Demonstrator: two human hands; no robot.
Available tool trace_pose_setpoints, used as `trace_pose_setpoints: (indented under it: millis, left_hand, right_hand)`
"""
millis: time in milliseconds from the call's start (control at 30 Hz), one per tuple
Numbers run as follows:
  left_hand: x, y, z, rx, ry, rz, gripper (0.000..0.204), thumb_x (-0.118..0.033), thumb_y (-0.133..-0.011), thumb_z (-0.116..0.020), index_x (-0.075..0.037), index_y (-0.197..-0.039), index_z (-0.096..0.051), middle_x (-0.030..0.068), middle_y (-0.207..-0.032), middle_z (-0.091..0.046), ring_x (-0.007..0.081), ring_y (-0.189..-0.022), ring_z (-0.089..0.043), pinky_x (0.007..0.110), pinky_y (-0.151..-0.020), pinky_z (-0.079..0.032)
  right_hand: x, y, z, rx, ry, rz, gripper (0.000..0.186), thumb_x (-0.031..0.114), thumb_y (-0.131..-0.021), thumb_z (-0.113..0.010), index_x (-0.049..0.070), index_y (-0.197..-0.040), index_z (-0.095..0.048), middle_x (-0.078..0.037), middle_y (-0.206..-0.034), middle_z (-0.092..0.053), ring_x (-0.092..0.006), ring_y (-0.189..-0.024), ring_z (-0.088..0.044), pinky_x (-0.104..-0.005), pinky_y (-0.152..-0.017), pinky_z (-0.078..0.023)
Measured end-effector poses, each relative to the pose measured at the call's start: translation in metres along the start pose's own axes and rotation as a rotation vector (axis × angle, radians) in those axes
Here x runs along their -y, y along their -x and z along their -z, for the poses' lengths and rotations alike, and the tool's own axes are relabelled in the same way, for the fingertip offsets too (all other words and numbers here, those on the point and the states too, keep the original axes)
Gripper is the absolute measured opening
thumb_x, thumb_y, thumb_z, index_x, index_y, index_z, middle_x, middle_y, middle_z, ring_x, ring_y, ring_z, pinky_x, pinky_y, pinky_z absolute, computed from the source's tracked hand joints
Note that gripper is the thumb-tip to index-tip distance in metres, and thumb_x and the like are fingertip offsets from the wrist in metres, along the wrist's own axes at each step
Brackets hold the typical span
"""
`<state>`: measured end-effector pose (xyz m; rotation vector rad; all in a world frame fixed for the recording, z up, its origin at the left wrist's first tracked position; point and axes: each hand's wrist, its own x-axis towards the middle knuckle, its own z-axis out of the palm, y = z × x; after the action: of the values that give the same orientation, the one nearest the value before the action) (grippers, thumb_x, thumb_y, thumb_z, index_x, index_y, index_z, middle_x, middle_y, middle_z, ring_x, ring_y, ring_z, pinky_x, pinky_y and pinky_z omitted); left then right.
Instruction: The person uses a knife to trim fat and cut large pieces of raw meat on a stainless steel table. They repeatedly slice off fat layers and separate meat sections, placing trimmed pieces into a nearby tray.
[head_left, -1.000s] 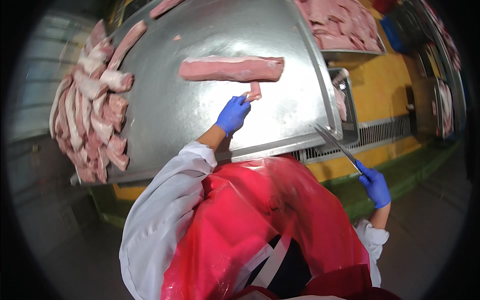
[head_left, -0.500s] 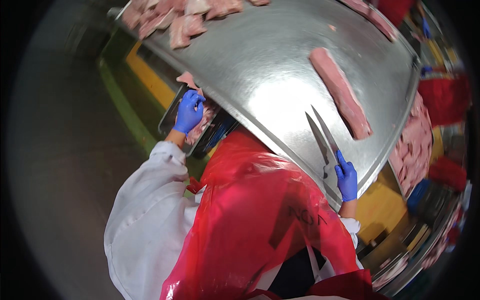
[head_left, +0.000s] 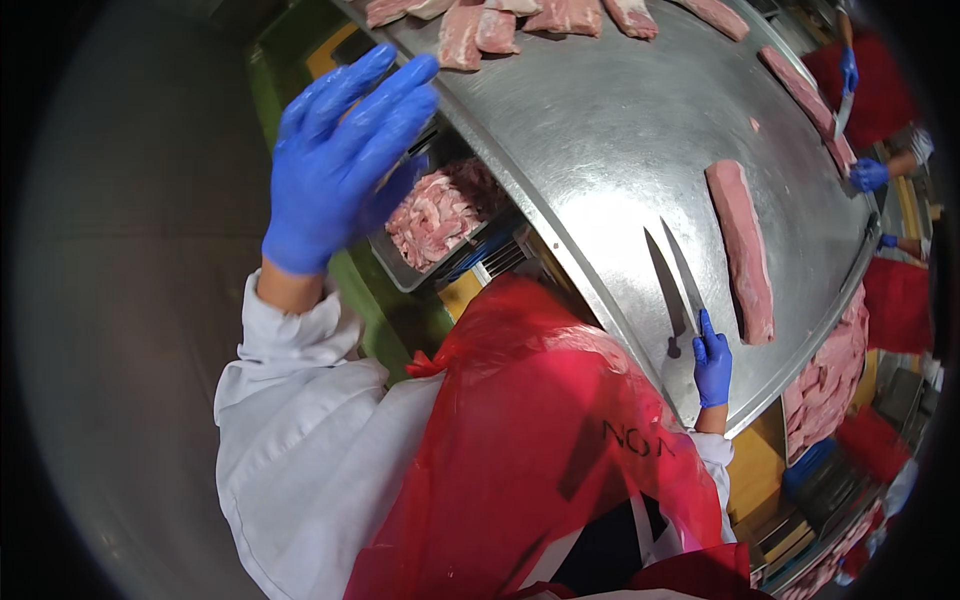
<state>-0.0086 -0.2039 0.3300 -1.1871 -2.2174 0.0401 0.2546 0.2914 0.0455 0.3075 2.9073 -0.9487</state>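
My left hand, in a blue glove, is raised above the bin's side of the table, fingers stretched out and nothing in them. Below and beside it sits a grey bin with pale meat trimmings in it. My right hand, also gloved in blue, is closed round the handle of a long narrow knife. Its blade points away from me over the metal table. To the right of the knife lies a long strip of trimmed pink meat, apart from the blade.
Several cut meat pieces lie along the far edge. At the far right a co-worker's gloved hands work on another meat strip with a knife. A container of meat stands beyond the table's right rim. A small scrap lies on the metal.
My left hand has risen from over the bin toward me and opened out; the scrap near it is gone from view. My right hand keeps the knife. The view has shifted, showing a co-worker's hands.
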Motion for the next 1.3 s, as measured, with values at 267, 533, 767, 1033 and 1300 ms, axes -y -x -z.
trace_pose_setpoints:
  millis: [267, 533, 767, 1033, 1300]
  left_hand:
    - [0.053, -0.04, -0.034, 0.477, 1.211, 0.3, 0.054, -0.032, -0.097, -0.06, 0.006, -0.135, -0.056, 0.0171, -0.144, -0.055, 0.0277, -0.131, -0.053, 0.039, -0.112, -0.038]
    - [0.06, -0.092, -0.291, 0.836, 0.867, 0.207, 0.056, -0.022, -0.103, -0.054, -0.003, -0.153, -0.036, 0.0115, -0.157, -0.039, 0.0215, -0.143, -0.038, 0.035, -0.118, -0.029]
    - [-0.244, -0.286, -0.396, 0.386, 0.871, -0.549, 0.082, -0.055, -0.081, -0.072, -0.01, -0.145, -0.048, 0.0179, -0.148, -0.049, 0.0373, -0.135, -0.047, 0.047, -0.113, -0.037]
    - [-0.337, -0.25, -0.444, 0.592, 0.556, -0.5, 0.102, -0.071, -0.063, -0.077, -0.012, -0.143, -0.05, 0.0163, -0.14, -0.055, 0.0379, -0.128, -0.051, 0.052, -0.109, -0.038]
    - [-0.314, -0.122, -0.363, 0.638, 0.656, -0.409, 0.103, -0.061, -0.064, -0.082, -0.002, -0.141, -0.047, 0.0216, -0.135, -0.053, 0.0399, -0.122, -0.051, 0.051, -0.104, -0.04]
  right_hand:
    - [0.017, 0.059, -0.004, -0.125, -0.022, -0.183, 0.055, 0.009, -0.092, -0.063, 0.016, -0.146, -0.053, -0.017, -0.083, -0.059, -0.0313, -0.072, -0.055, -0.0405, -0.072, -0.047]
    - [0.029, 0.156, -0.049, -0.435, -0.838, -0.714, 0.033, 0.014, -0.1, -0.057, 0.009, -0.132, -0.049, -0.004, -0.075, -0.056, -0.0096, -0.055, -0.05, -0.0269, -0.051, -0.042]
    - [0.03, 0.177, -0.06, -0.816, -1.248, -0.744, 0.011, 0.018, -0.104, -0.053, 0.012, -0.112, -0.048, -0.006, -0.077, -0.059, -0.0101, -0.049, -0.048, -0.0242, -0.043, -0.04]
    - [-0.027, 0.151, -0.062, -0.955, -1.123, -0.818, 0.028, 0.003, -0.099, -0.049, 0.0, -0.127, -0.046, -0.01, -0.076, -0.062, -0.0146, -0.05, -0.056, -0.029, -0.047, -0.048]
    - [-0.144, 0.024, 0.041, -0.547, -0.245, -0.596, 0.074, 0.025, -0.096, -0.059, 0.039, -0.158, -0.022, -0.019, -0.073, -0.066, -0.029, -0.063, -0.062, -0.0405, -0.067, -0.054]
